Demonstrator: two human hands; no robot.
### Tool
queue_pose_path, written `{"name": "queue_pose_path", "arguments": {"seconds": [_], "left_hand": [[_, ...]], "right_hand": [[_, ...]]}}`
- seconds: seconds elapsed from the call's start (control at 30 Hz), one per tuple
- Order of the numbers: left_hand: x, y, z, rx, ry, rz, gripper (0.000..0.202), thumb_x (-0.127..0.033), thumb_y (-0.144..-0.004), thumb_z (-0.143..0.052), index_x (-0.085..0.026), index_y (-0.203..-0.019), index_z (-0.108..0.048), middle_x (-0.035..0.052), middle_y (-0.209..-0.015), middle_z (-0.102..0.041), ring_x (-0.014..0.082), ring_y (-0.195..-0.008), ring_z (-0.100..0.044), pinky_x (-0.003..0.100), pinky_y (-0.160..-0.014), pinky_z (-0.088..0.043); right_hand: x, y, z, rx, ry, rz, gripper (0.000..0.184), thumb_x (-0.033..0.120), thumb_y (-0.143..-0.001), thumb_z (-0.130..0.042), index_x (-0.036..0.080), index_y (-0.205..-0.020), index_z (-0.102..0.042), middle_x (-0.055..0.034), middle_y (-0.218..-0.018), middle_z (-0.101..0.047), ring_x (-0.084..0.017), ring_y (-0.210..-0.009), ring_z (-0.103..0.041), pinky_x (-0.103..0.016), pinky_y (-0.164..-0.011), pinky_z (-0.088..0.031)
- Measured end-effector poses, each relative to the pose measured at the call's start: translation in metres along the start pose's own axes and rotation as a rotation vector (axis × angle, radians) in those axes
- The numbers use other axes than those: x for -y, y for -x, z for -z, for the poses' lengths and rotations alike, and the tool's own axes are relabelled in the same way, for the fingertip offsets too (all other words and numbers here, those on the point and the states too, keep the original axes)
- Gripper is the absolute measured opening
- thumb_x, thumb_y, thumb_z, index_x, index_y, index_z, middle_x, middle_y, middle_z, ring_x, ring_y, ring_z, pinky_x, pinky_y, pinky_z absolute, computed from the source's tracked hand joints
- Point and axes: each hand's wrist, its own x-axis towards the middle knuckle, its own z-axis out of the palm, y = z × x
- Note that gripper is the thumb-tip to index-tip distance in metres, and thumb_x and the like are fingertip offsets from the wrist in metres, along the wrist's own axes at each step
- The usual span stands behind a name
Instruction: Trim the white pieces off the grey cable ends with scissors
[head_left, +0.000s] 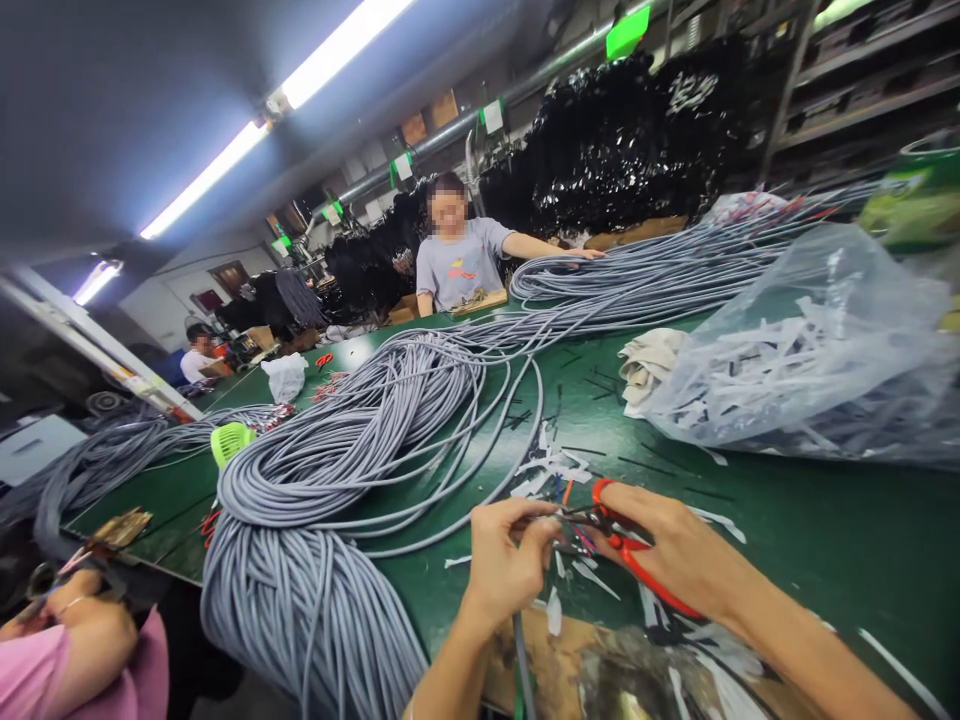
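Observation:
My left hand point(504, 558) is closed in a pinch around the end of a grey cable point(520, 655) that runs down toward me. Thin coloured wires stick out of the cable end between my two hands. My right hand point(671, 548) grips red-handled scissors point(628, 556), with their blades at the cable tip. Both hands hover just above the green table point(825, 530), near its front edge. White and grey offcuts point(547, 465) lie scattered on the table beyond my hands.
A big bundle of grey cables point(352, 450) covers the left half of the table. A clear bag of scraps point(810, 350) lies at right. A person in a grey shirt point(461, 262) stands across the table. A pink-sleeved arm point(67, 640) works at lower left.

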Motion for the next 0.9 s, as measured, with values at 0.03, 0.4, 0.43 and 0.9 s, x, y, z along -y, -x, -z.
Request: {"name": "queue_pose_path", "arguments": {"seconds": [0.03, 0.4, 0.43, 0.9], "left_hand": [[-0.001, -0.001, -0.001, 0.002, 0.063, 0.047, 0.027, -0.036, -0.068, -0.061, -0.010, -0.072, -0.069, 0.0014, -0.049, -0.056, 0.0063, -0.036, -0.038, 0.018, -0.037, -0.030], [-0.002, -0.004, 0.004, 0.175, 0.036, 0.099, 0.035, -0.045, -0.069, -0.061, -0.012, -0.057, -0.057, -0.0030, -0.043, -0.043, 0.0046, -0.036, -0.031, 0.019, -0.038, -0.022], [-0.002, -0.004, 0.005, 0.190, 0.021, 0.098, 0.036, -0.045, -0.071, -0.060, -0.012, -0.056, -0.056, -0.0031, -0.043, -0.042, 0.0045, -0.037, -0.031, 0.019, -0.038, -0.021], [-0.016, 0.010, 0.023, 0.108, -0.414, -0.184, 0.040, -0.035, -0.089, -0.038, -0.014, -0.104, -0.069, 0.0028, -0.059, -0.059, 0.0114, -0.049, -0.042, 0.022, -0.051, -0.036]], "right_hand": [[0.000, 0.000, -0.001, 0.001, 0.019, 0.005, 0.014, 0.029, -0.079, -0.047, 0.022, -0.067, -0.051, -0.0026, -0.063, -0.061, -0.014, -0.055, -0.056, -0.023, -0.051, -0.043], [0.008, 0.002, 0.005, -0.060, 0.245, 0.135, 0.012, 0.016, -0.074, -0.046, 0.022, -0.064, -0.043, -0.0017, -0.057, -0.056, -0.015, -0.049, -0.052, -0.024, -0.047, -0.038], [0.010, 0.002, 0.005, -0.077, 0.257, 0.151, 0.013, 0.016, -0.074, -0.045, 0.022, -0.063, -0.043, -0.0013, -0.056, -0.056, -0.014, -0.047, -0.051, -0.024, -0.046, -0.037], [-0.008, 0.001, 0.018, 0.025, 0.508, -0.392, 0.026, 0.026, -0.077, -0.047, 0.021, -0.052, -0.051, -0.0037, -0.048, -0.057, -0.016, -0.042, -0.051, -0.025, -0.042, -0.028]]}}
